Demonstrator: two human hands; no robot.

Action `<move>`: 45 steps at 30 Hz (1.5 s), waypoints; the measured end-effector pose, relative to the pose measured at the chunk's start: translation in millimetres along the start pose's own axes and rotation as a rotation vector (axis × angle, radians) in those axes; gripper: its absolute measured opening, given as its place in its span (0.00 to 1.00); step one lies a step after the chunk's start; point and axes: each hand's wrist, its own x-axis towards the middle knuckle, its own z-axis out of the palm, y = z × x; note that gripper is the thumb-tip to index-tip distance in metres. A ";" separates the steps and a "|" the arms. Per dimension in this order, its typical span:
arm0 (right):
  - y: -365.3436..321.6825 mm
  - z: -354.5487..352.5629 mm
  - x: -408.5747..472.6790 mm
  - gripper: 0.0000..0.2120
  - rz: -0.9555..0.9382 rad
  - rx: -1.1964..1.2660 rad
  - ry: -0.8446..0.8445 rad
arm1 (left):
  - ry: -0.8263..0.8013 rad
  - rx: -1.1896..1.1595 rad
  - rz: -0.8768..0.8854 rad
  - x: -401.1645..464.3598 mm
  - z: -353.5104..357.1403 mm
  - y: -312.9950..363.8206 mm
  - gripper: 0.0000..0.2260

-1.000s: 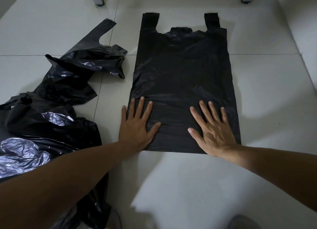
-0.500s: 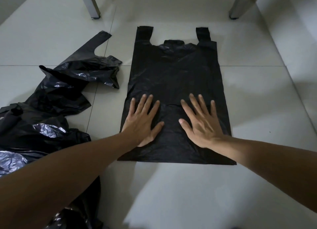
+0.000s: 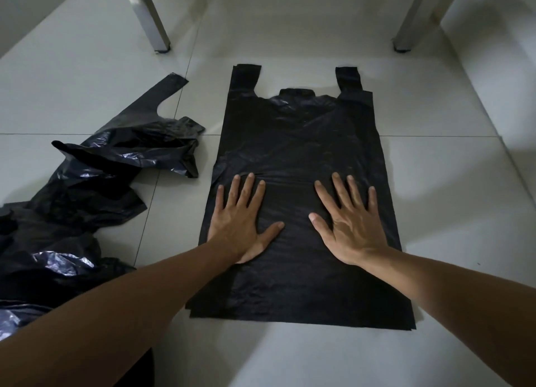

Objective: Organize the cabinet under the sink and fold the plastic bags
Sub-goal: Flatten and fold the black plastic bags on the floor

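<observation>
- Your left hand [image 3: 242, 222] lies palm-down, fingers spread wide, on the left-centre of the black plastic bag [image 3: 298, 154].
- Your right hand [image 3: 352, 224] lies equally flat and splayed on the right-centre; neither hand holds anything.
- The bag is spread flat on the pale tiled floor [image 3: 452, 198], handles pointing away from you; thin, faintly creased film.
- A crumpled heap of glossy black bags [image 3: 87, 189] lies to your left, apart from it.

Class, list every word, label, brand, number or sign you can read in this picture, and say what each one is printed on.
None: no readable text shows anywhere.
Flat black bag under the left hand and right hand: plain, no print.
Crumpled black bags: only glare, no lettering.
Floor tiles and table legs: unmarked.
</observation>
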 end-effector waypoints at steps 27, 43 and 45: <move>20.1 -27.7 102.6 0.33 0.061 0.082 -0.063 | -0.029 -0.039 0.006 90.9 -18.9 -13.9 0.34; 40.1 -15.7 107.2 0.37 0.084 0.014 0.003 | 0.028 -0.052 -0.077 138.5 -16.9 -26.7 0.35; 39.7 -16.5 106.6 0.37 0.083 0.017 0.003 | 0.021 -0.101 -0.161 140.9 -15.2 -40.5 0.35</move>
